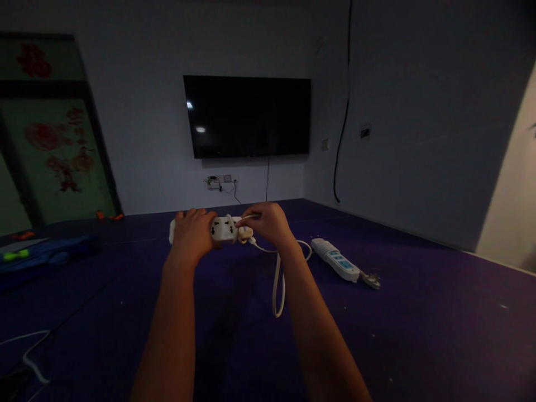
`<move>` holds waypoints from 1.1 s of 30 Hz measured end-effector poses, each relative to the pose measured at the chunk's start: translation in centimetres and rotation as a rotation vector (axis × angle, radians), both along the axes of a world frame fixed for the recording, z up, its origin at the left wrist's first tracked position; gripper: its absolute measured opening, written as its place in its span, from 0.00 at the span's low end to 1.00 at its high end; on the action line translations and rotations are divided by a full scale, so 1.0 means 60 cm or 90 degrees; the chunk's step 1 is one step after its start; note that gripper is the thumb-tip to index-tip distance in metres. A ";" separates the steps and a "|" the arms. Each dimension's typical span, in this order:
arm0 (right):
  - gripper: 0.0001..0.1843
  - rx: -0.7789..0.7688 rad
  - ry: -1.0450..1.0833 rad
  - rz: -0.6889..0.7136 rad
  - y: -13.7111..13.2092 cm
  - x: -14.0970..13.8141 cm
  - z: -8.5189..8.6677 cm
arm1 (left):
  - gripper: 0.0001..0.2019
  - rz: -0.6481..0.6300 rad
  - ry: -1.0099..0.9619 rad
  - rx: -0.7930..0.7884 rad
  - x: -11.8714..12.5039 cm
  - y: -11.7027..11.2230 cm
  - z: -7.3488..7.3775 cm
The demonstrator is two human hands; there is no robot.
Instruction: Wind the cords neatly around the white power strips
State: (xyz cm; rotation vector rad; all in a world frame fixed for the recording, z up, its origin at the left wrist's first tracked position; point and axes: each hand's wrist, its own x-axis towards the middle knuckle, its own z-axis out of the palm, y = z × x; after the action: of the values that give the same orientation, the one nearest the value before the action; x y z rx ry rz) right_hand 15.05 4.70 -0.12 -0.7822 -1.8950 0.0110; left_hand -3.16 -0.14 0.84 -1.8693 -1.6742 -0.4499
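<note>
My left hand (193,233) is closed around the left part of a white power strip (218,230), held up above the purple floor. Dark socket holes show on the strip's face. Near its right end, my right hand (264,220) pinches the strip's white cord (250,216), a turn of which goes around the strip. A pale plug (245,234) is at that end, below my right fingers. From there a loop of cord (277,290) hangs down beneath my right forearm. To the right, a second power strip (338,261) with blue sockets lies on the floor, its cord wound around it.
A large TV (251,117) hangs on the far wall above wall sockets (221,180). A black cable (342,134) dangles by the right wall. Blue cloth (54,252) and a white cable (31,357) lie at the left on the purple floor (419,324).
</note>
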 end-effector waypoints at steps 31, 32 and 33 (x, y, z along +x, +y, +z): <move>0.22 -0.312 0.154 0.385 -0.028 0.055 0.010 | 0.20 -0.210 -0.013 -0.133 0.074 -0.068 0.016; 0.23 -0.312 0.159 0.394 -0.027 0.055 0.010 | 0.20 -0.211 -0.018 -0.141 0.073 -0.070 0.017; 0.22 -0.313 0.165 0.408 -0.025 0.054 0.009 | 0.20 -0.213 -0.020 -0.152 0.072 -0.071 0.018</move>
State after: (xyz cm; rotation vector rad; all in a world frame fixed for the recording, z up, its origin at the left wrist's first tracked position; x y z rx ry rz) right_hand 18.31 3.18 0.40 -0.4242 -1.8319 0.9573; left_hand 1.15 -4.41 1.93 -2.3443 -1.4897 -0.4276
